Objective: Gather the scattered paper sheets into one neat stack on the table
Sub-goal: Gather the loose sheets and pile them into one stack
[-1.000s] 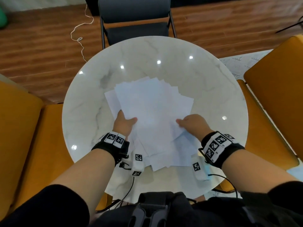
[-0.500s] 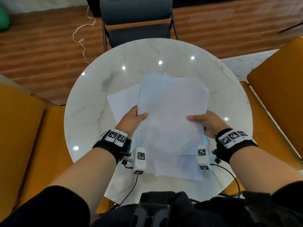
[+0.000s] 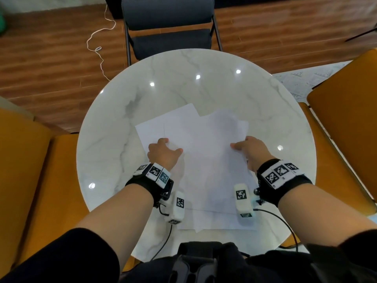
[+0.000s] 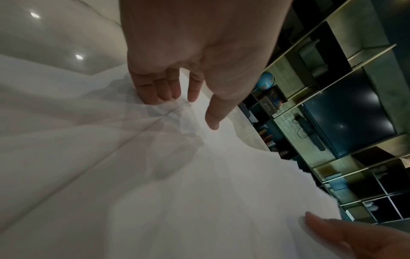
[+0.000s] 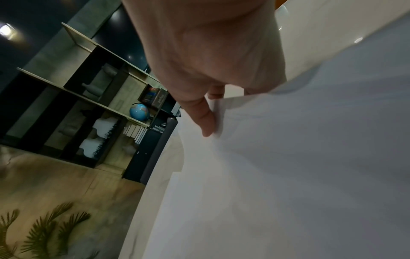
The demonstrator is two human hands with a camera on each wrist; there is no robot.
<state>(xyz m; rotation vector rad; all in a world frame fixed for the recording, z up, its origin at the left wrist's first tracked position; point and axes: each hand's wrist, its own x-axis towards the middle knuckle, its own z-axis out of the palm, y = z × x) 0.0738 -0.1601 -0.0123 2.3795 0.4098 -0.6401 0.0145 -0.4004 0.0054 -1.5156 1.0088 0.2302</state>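
Several white paper sheets form a loose bundle over the middle of the round marble table. My left hand grips the bundle's left edge, thumb on top. My right hand grips its right edge. One sheet lies flat on the table, sticking out to the far left of the bundle. More sheet edges poke out at the near side. In the left wrist view my left hand's fingers press into the paper. In the right wrist view one digit lies on the paper's edge.
A dark folding chair stands at the table's far side. Orange chairs flank it on the left and right. A white cord and printed sheets lie on the wooden floor.
A second ago both hands lay on sheets fanned out on the table. They then lifted a bundle towards me. Now the bundle is lower and flatter, and shifted rightward.
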